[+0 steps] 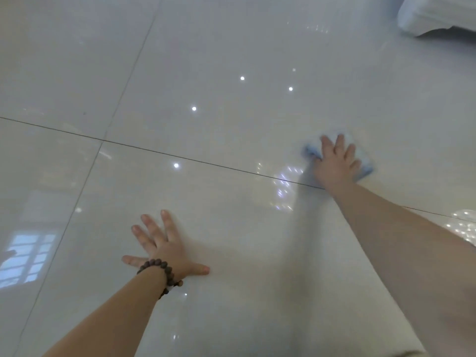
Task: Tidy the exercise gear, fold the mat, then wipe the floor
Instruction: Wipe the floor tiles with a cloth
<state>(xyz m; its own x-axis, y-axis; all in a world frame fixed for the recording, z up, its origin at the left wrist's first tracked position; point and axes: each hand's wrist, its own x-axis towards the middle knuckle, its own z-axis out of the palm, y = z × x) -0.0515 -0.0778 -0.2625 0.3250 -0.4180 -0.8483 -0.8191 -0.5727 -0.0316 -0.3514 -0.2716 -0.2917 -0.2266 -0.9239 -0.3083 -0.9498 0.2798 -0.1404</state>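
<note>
A glossy white tiled floor (pixel 206 60) fills the view. My right hand (pixel 336 162) lies flat, fingers spread, on top of a light blue cloth (pixel 365 163) and presses it against the tile, right of centre; the cloth is blurred and only its edges show around the fingers. My left hand (pixel 164 247) rests palm down on the floor at the lower left, fingers splayed and holding nothing. A dark bead bracelet (pixel 161 273) circles the left wrist. No mat or exercise gear is in view.
Dark grout lines cross the floor, one running from the left edge to my right wrist. A white padded object (pixel 438 14), perhaps bedding or furniture, sits at the top right corner. Ceiling lights and a window reflect in the tiles.
</note>
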